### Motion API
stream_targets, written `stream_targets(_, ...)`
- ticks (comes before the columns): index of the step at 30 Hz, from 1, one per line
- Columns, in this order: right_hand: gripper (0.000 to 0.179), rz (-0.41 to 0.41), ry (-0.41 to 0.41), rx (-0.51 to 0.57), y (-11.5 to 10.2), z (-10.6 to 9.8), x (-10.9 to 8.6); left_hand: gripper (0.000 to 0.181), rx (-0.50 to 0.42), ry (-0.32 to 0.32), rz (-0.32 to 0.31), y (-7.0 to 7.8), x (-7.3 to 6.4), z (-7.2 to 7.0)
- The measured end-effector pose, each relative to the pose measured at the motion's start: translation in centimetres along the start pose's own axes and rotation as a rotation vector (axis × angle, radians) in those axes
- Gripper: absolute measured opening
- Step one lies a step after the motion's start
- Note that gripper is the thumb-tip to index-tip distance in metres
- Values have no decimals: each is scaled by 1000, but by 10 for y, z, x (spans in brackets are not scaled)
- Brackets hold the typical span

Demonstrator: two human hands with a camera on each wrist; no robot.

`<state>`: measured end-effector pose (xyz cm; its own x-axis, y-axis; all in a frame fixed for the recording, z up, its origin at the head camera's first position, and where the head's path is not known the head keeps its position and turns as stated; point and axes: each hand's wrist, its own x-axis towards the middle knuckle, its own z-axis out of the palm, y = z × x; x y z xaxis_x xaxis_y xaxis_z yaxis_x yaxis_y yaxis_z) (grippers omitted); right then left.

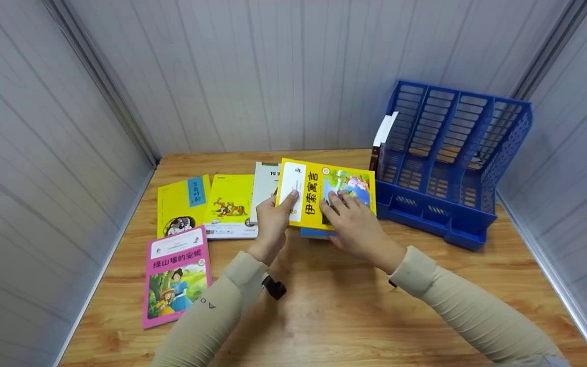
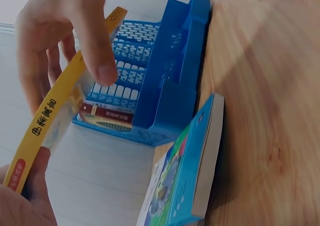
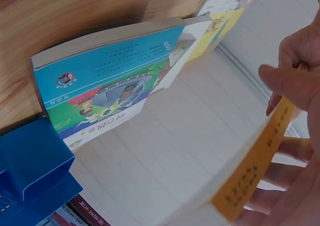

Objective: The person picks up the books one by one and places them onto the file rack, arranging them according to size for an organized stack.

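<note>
A yellow children's book is held up in both hands, its cover facing up in the head view. My left hand grips its left end, thumb over the white cover strip. On the right, my right hand holds the book with its fingers spread across the cover picture and, in the left wrist view, its thumb on the underside. Below lies a blue-edged book, mostly hidden by the yellow one in the head view. A pale grey book lies just behind my left hand.
Two yellow books lie at the left, with a pink book in front. A blue file rack stands at the right, with a couple of upright books in its leftmost slot. Panel walls enclose the wooden table.
</note>
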<state>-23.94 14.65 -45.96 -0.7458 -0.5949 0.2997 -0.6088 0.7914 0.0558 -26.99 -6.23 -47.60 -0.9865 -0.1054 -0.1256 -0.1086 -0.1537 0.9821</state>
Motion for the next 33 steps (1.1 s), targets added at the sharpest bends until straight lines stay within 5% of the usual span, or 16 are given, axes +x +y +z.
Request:
stream_targets(12, 56, -6, 59, -112, -3, 5, -1, 46, -108, -76, -70, 4, -17, 5)
stream_targets(21, 50, 72, 55, -175, -3, 7, -1, 49, -150, -166, -116, 8, -23, 9)
stream_targets(33, 50, 157, 24, -240, -3, 7, -1, 47, -221, -203, -175, 10, -29, 11)
